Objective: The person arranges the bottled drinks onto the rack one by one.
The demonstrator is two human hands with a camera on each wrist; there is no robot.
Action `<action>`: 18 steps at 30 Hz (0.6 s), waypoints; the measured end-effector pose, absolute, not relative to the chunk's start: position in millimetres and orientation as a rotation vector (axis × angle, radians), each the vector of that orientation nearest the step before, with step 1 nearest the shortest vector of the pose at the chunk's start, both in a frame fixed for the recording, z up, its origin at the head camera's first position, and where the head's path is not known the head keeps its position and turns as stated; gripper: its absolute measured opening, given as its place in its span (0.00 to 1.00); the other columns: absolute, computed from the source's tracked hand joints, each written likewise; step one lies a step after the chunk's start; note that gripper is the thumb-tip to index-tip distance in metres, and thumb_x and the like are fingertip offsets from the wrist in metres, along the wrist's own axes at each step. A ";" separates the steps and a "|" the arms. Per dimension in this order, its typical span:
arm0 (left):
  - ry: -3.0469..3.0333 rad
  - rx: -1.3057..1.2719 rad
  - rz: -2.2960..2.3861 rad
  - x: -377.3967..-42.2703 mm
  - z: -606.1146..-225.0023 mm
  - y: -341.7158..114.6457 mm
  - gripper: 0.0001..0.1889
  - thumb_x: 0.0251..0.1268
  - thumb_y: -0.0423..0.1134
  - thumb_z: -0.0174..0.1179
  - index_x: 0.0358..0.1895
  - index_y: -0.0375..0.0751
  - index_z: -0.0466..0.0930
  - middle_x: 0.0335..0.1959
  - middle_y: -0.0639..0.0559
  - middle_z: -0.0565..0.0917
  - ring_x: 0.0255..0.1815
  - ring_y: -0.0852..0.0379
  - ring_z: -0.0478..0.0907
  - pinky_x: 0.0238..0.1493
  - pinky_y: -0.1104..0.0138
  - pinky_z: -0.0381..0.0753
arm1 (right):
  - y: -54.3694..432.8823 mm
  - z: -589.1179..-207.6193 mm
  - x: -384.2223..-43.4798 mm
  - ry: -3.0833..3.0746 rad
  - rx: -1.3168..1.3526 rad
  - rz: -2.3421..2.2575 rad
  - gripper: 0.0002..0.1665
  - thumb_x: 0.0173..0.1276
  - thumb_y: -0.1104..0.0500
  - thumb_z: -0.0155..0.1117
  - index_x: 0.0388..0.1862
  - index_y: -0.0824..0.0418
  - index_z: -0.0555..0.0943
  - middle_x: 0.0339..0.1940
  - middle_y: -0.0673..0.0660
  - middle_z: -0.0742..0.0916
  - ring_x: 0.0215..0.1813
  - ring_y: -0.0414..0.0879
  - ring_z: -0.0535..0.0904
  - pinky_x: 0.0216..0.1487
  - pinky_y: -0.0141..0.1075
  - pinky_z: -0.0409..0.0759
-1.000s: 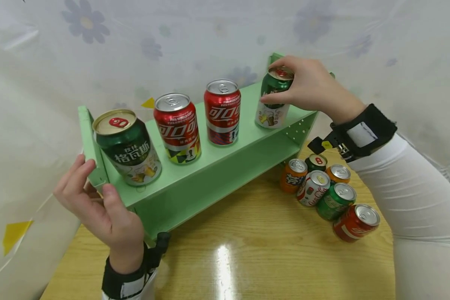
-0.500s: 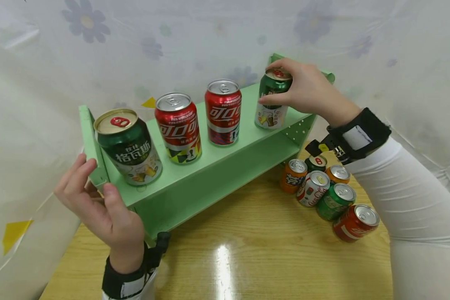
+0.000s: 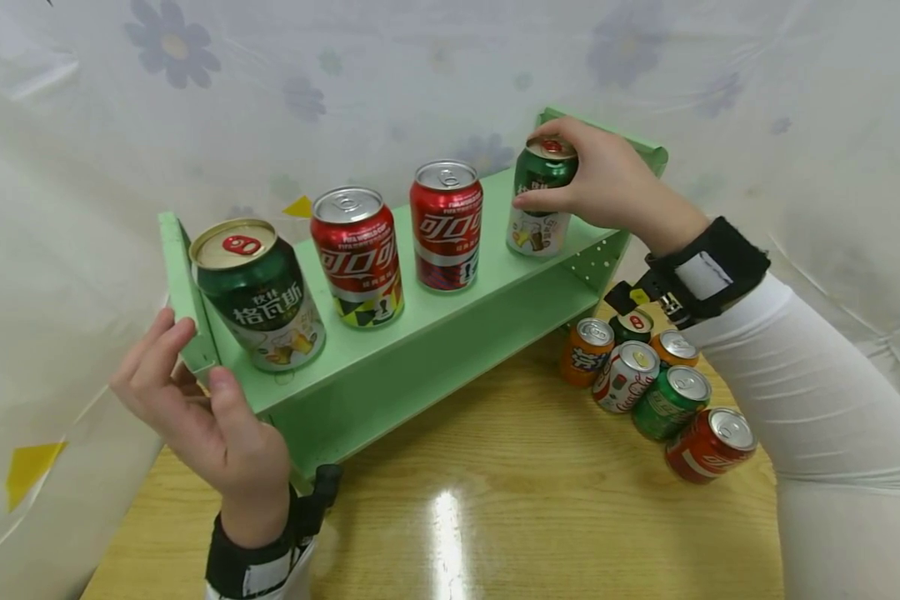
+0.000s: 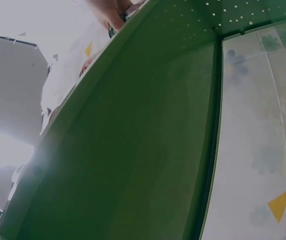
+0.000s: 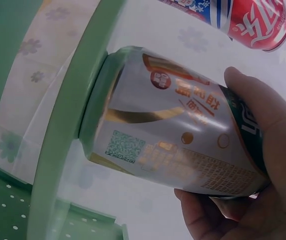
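Observation:
My right hand (image 3: 607, 179) grips a green-and-white drink can (image 3: 537, 231) by its upper part, thumb in front and fingers around the top. The can stands upright on the top board of a green shelf (image 3: 420, 321), near its right end; in the right wrist view the can's (image 5: 172, 125) base meets the board. My left hand (image 3: 202, 408) has its fingers loosely bent at the shelf's left end panel (image 3: 183, 292), with the fingertips at its outer side. Beside that panel stands another green-and-white can (image 3: 258, 300). Two red cola cans (image 3: 356, 258) stand between the green ones.
On the wooden table (image 3: 495, 500), to the right below the shelf, several cans stand grouped: orange (image 3: 587, 354), white (image 3: 626, 377), green (image 3: 667, 406) and red (image 3: 708, 446) ones among them. A pale flowered sheet (image 3: 390, 83) hangs behind the shelf.
My right hand has shifted slightly left along the top board with the green-and-white can. The left hand and the other cans hold their places.

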State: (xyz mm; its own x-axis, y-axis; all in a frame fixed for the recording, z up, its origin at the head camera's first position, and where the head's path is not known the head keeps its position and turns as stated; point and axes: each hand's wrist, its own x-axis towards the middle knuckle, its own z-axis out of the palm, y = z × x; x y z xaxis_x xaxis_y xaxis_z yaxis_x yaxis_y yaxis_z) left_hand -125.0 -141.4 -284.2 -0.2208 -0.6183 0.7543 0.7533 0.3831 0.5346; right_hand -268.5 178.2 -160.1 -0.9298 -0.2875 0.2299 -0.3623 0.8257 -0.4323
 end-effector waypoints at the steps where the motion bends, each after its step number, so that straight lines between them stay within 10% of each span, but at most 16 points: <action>1: -1.270 -0.140 -1.269 -125.1 -284.2 -141.3 0.18 0.58 0.25 0.40 0.50 0.23 0.72 0.56 0.38 0.71 0.67 0.42 0.66 0.55 0.68 0.65 | 177.9 -160.2 -269.0 -2.850 0.512 0.721 0.49 0.66 0.41 0.72 0.81 0.53 0.63 0.71 0.63 0.76 0.65 0.62 0.75 0.63 0.59 0.73; 18: -1.262 -0.141 -1.275 -125.7 -284.0 -140.8 0.18 0.58 0.25 0.41 0.50 0.23 0.73 0.56 0.38 0.71 0.67 0.42 0.66 0.54 0.68 0.65 | 172.7 -166.5 -268.4 -2.798 0.444 0.865 0.59 0.66 0.42 0.71 0.84 0.54 0.47 0.77 0.67 0.68 0.71 0.63 0.71 0.67 0.59 0.72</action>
State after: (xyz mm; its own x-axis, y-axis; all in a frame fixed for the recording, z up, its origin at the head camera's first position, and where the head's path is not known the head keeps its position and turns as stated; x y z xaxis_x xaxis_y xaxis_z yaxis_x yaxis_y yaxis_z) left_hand -125.7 -140.8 -284.0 -0.2193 -0.6228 0.7510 0.7575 0.3765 0.5334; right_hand -268.4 172.7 -166.5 -0.9394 -0.2286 0.2556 -0.3330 0.7863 -0.5204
